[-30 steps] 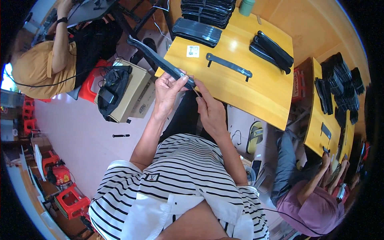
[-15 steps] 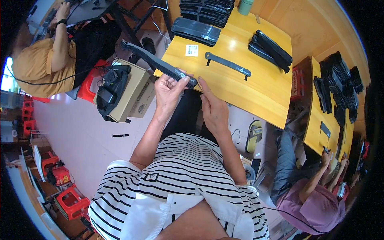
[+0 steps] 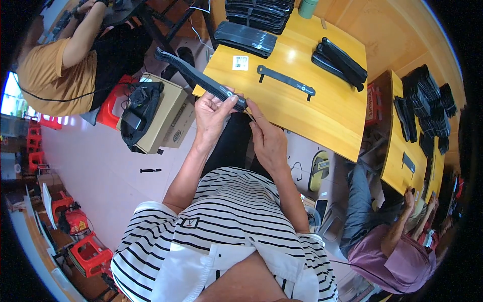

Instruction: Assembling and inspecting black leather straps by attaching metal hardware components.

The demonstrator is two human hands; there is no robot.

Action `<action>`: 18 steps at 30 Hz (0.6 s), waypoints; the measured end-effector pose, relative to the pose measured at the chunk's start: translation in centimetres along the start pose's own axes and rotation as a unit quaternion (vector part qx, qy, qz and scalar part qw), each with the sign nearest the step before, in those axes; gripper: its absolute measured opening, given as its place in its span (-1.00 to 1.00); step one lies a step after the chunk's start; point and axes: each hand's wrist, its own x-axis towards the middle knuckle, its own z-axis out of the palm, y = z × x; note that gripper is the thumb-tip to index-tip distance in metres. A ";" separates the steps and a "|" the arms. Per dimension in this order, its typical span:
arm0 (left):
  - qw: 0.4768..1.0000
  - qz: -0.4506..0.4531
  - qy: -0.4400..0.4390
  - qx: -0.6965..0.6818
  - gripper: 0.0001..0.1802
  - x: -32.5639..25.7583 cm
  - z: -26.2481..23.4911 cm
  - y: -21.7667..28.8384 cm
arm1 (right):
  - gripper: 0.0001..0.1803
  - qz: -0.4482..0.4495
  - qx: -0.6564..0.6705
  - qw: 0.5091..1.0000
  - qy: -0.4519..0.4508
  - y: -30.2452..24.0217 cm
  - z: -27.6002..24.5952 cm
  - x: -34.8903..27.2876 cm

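Observation:
My left hand (image 3: 214, 111) is closed around a black strap bundle (image 3: 201, 80) near its rounded end, which carries a small pale print. From there the layered strips slant away up and to the left, past the table edge. My right hand (image 3: 269, 143) is at that rounded end, its index finger reaching toward it and its other fingers curled. Whatever lies between that index finger and thumb is too small to make out. On the yellow table (image 3: 332, 123) a single black strap (image 3: 286, 80) lies flat, with short dark tabs at both ends.
Behind are black strap stacks (image 3: 246, 38), a green container (image 3: 308, 7) and another strap pile (image 3: 339, 63). A cardboard box (image 3: 168, 118) with a black bag (image 3: 143, 116) stands at left. Co-workers sit on both sides. A yellow slipper (image 3: 318, 171) is on the floor.
My right index finger has bent slightly and shifted at the strap end. The bundle's far end has swung a little down and right. The co-worker at left has moved an arm.

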 end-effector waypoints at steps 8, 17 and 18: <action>0.999 0.035 0.000 0.019 -0.79 -0.4 0.2 -0.4 | -0.47 0.002 -0.020 1.000 -0.001 -0.1 -0.1 -0.2; 1.000 0.009 0.010 -0.022 -0.74 -1.1 1.0 -0.5 | -0.53 0.121 0.121 0.985 -0.034 1.0 0.9 -0.1; 1.000 0.009 0.002 0.007 -0.73 -1.5 1.4 -0.5 | -0.54 0.126 0.126 0.984 -0.024 1.4 1.0 0.1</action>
